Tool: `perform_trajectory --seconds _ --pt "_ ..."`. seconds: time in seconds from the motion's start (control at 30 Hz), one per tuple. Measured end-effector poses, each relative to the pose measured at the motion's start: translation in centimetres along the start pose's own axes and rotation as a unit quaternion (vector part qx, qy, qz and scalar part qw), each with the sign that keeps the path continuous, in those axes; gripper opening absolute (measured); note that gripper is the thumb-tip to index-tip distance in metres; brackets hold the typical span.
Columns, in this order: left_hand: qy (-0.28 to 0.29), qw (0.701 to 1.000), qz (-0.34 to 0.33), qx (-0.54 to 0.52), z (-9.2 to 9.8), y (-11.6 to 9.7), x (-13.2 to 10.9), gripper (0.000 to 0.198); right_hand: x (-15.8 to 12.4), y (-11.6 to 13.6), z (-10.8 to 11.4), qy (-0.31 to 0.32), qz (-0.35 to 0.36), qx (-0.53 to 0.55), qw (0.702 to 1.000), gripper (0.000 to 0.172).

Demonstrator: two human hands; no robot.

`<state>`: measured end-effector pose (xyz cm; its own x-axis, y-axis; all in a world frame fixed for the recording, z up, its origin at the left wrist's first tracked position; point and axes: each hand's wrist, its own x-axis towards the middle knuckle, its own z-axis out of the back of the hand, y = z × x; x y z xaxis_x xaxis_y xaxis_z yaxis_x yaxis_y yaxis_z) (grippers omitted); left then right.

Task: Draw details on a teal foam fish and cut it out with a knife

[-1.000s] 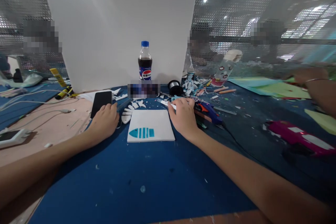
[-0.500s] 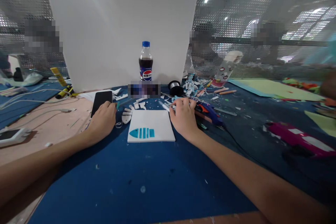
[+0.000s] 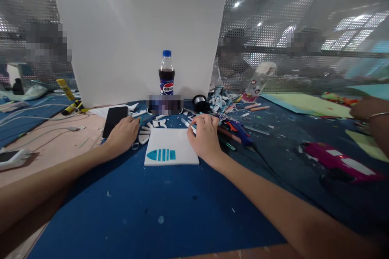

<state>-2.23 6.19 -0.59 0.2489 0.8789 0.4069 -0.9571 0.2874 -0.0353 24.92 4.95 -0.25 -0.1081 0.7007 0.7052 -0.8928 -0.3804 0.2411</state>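
Both hands shifted slightly left; right hand (image 3: 206, 139) pinches white marker (image 3: 188, 125), left hand (image 3: 123, 136) loosely curled, empty, on blue mat (image 3: 170, 206).

Matt foam and paper, glossy plastic and glass

The white foam board (image 3: 172, 152) looked matt and smooth, its teal strips (image 3: 161, 154) flat; the blue mat (image 3: 170, 206) over the surface was dull and speckled with scraps, the bare wood (image 3: 48, 145) beside it pale, the phone (image 3: 114, 115) glossy black, the cola bottle (image 3: 166, 73) clear shiny plastic, and the screen (image 3: 291, 12) behind perforated metal.
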Motion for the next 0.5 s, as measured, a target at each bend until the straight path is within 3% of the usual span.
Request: perform_trajectory --seconds 0.27,0.5 --pt "-0.028 0.991 -0.103 -0.078 -0.48 0.2 0.68 0.04 0.05 -0.15 -0.24 -0.003 0.0 0.012 1.0 0.005" --pt "-0.148 0.979 -0.08 -0.117 -0.18 0.8 0.45 0.032 0.34 -0.03 0.12 -0.027 0.016 0.082 0.996 0.003"
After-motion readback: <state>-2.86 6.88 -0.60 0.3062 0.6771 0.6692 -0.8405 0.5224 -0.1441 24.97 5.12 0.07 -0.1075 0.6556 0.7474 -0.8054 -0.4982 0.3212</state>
